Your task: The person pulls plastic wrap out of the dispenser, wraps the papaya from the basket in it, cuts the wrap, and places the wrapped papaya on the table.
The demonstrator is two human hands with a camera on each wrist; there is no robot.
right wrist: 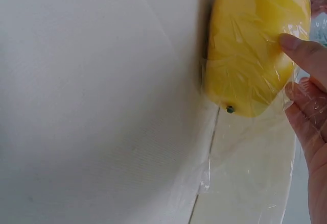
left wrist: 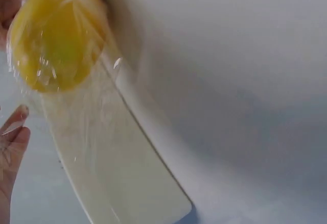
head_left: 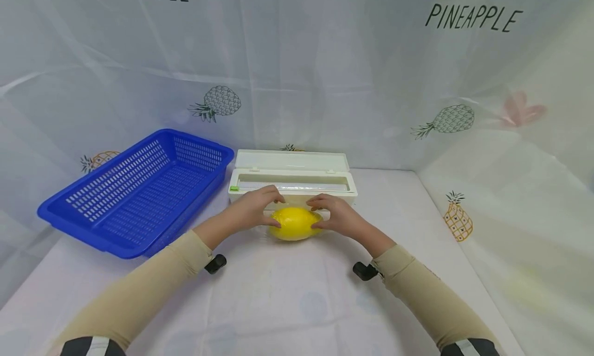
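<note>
A yellow lemon (head_left: 293, 224) lies on its side, covered in creased clear film (right wrist: 240, 55). In the head view my left hand (head_left: 250, 210) is at its left end, thumb towards the fruit and fingers arched above. My right hand (head_left: 341, 215) mirrors this at the right end. The right wrist view shows a digit of my right hand (right wrist: 311, 101) touching the filmed lemon (right wrist: 255, 35), with other fingers apart from it and film across them. In the left wrist view, fingertips of my left hand (left wrist: 10, 157) stand clear of the lemon (left wrist: 56, 40), beside hanging film.
Directly behind the lemon stands a white film dispenser (head_left: 294, 181) with its lid (head_left: 291, 160) raised and a green piece at its left. A blue slotted basket (head_left: 134, 242) sits to the left. A pineapple-printed sheet (head_left: 325, 88) hangs behind and to the right.
</note>
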